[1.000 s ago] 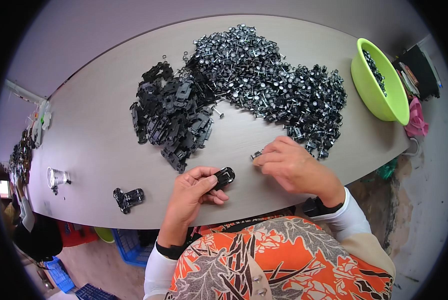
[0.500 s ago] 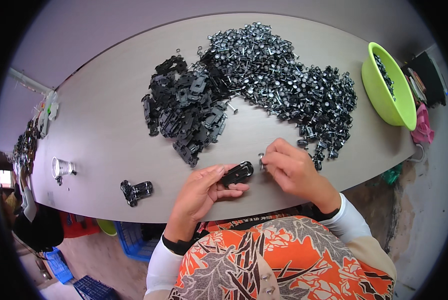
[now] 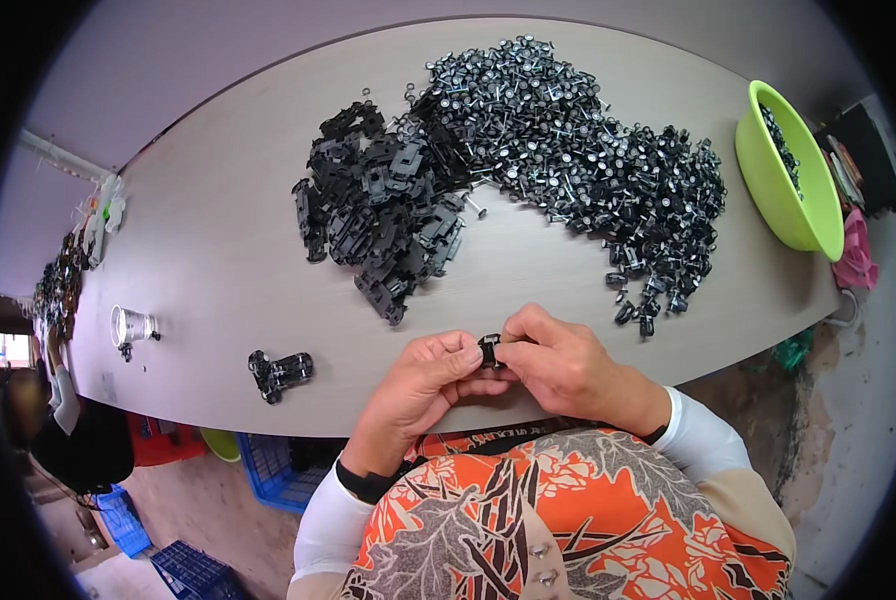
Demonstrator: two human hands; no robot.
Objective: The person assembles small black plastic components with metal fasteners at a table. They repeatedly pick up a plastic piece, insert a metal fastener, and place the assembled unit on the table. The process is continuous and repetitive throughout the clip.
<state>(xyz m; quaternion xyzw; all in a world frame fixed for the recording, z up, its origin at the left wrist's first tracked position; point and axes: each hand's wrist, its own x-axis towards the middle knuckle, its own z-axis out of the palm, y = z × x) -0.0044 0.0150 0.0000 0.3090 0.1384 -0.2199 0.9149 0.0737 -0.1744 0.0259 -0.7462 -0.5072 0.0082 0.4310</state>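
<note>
Close to the table's near edge, the left hand (image 3: 423,385) and the right hand (image 3: 563,362) meet over a small black plastic part (image 3: 489,350), each pinching it between thumb and fingertips, so that only a bit of the part shows between the two hands. Both hands hover just above the pale wooden table (image 3: 218,260), with the forearms coming in over the near edge. To the left of the hands, also near that edge, lies a single assembled black chassis piece with wheels (image 3: 280,372), well apart from the hands. Further left, toward the table's left end, stands a small clear cup (image 3: 130,326). Beyond the hands, in the middle of the table, sits a heap of black plastic chassis parts (image 3: 378,215). Touching its right side, a much larger heap of small black wheel-and-axle pieces (image 3: 588,170) spreads toward the far edge and trails down toward the right. At the table's right end, a lime-green bowl (image 3: 776,190) holds more small dark pieces.
</note>
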